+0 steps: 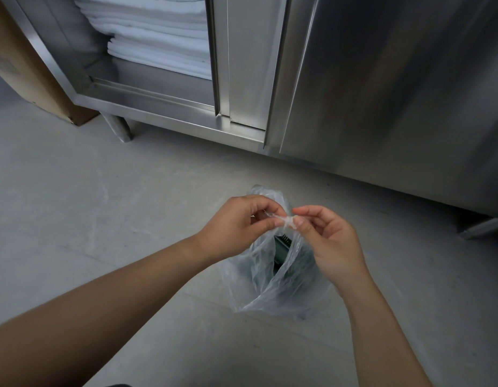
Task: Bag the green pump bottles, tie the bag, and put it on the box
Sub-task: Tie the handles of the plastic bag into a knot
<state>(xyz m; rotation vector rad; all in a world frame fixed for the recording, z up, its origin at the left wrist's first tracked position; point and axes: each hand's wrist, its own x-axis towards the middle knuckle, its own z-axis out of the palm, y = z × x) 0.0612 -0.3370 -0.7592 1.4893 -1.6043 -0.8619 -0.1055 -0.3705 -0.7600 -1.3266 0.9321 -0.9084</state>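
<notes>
You've got almost no readable text here. Just below your right hand (330, 244), the dark green bottle (281, 248) inside the clear bag (259, 286) shows a few white marks near its top, possibly lettering, too small and blurred to read.
</notes>
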